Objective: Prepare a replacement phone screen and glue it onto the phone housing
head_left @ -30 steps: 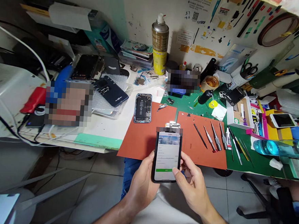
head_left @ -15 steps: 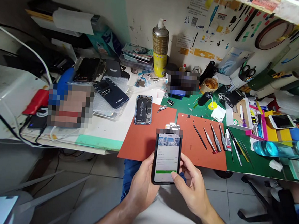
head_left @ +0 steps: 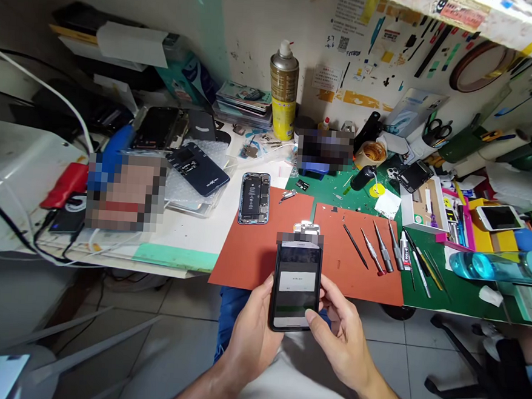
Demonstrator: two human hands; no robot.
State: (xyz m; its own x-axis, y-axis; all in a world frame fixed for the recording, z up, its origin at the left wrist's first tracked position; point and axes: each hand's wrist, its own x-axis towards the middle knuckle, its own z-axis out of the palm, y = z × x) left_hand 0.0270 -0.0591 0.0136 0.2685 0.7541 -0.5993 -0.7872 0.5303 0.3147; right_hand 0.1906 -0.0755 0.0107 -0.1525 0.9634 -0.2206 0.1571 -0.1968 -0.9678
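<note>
A black-framed smartphone point(head_left: 296, 287) is held upright over the table's front edge, its screen lit with a pale pop-up box on a dimmed page. My left hand point(head_left: 254, 332) grips its left side. My right hand point(head_left: 343, 335) holds the right side, the thumb over the lower right of the screen. Just beyond the phone's top lies a small silvery part point(head_left: 307, 228), partly hidden. An opened phone point(head_left: 255, 199) with its battery showing rests farther left, on the edge of the orange mat point(head_left: 229, 261).
Screwdrivers and tweezers point(head_left: 385, 244) lie on the right mat. A spray can point(head_left: 283, 91) stands at the back. To the right are a blue bottle point(head_left: 498, 264) and a white phone point(head_left: 499, 217). A dark phone panel point(head_left: 198, 167) sits on bubble wrap at the left.
The held phone's screen has changed from a page with a green button to a dimmed page with a pale box. The camera view has shifted slightly; both hands keep their hold.
</note>
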